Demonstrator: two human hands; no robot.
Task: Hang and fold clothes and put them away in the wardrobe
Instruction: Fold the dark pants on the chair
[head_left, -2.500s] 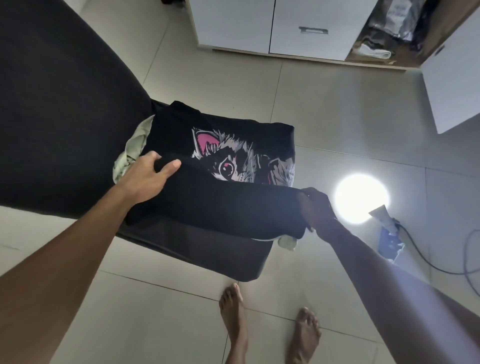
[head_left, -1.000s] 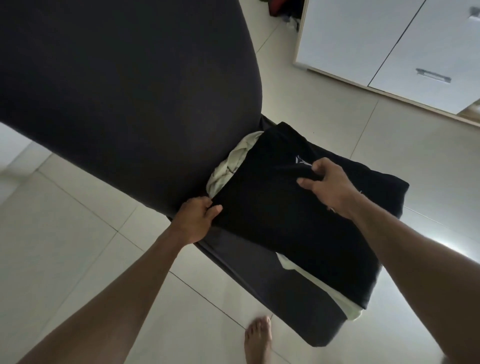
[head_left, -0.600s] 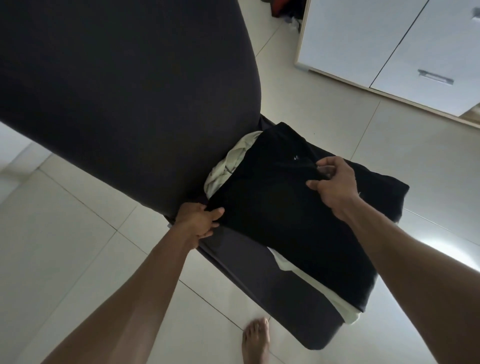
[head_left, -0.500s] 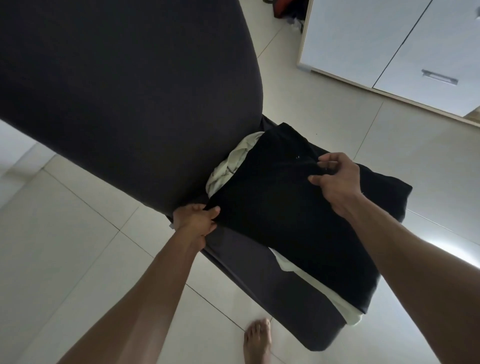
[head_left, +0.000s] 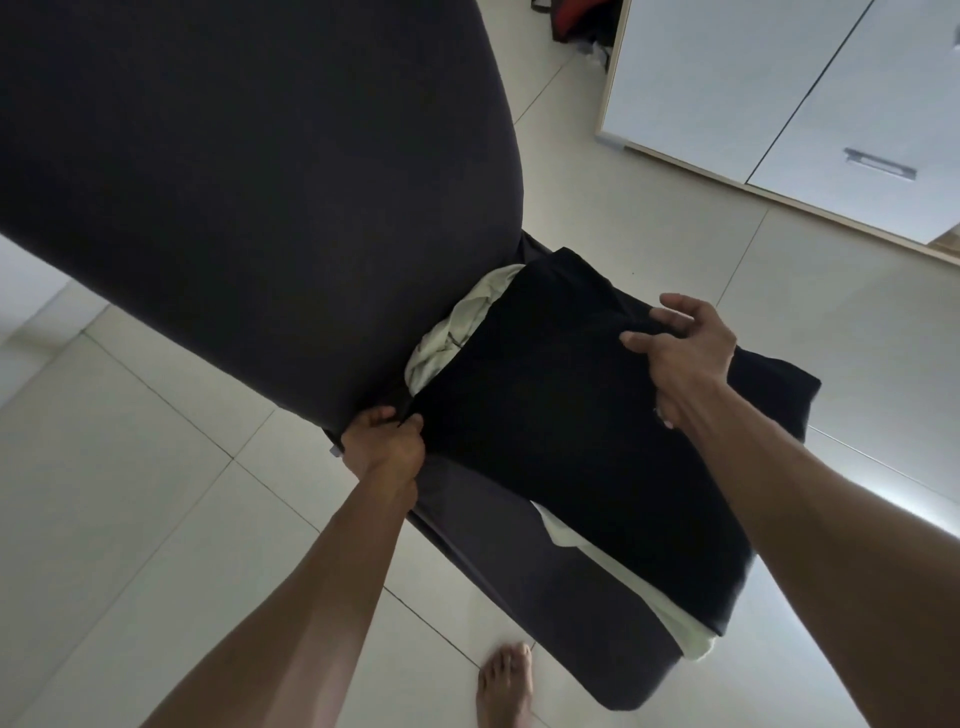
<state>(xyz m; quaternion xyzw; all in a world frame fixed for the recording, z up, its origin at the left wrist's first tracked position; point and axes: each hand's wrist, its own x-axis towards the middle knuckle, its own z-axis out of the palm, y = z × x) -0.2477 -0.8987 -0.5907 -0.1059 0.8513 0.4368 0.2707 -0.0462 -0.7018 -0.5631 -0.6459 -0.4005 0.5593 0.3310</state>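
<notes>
The folded black garment (head_left: 582, 415) lies at the centre of the frame on the seat of a dark fabric-covered chair (head_left: 561, 587), and its surface is too dark to show any print or seam. A pale cream cloth (head_left: 457, 327) sits under it, mostly hidden, peeking out only at the upper left edge beside the chair back and again at the lower right corner. The chair's wide backrest fills the upper left of the frame and is cut off by the top and left borders. The left hand (head_left: 384, 441) is curled tight at the garment's near left corner, where seat meets backrest; its fingertips are buried in fabric, and whether it grips the garment or the chair cover I cannot tell. The right hand (head_left: 685, 348) rests on the garment's upper right part, thumb and curled fingers pinching up a small ridge of black cloth. The garment's right edge overhangs the seat slightly. Pale floor tiles (head_left: 156, 519) lie open all round the chair, a bare foot (head_left: 506, 680) stands at the bottom edge, and the white wardrobe doors (head_left: 779, 88) fill the upper right.
</notes>
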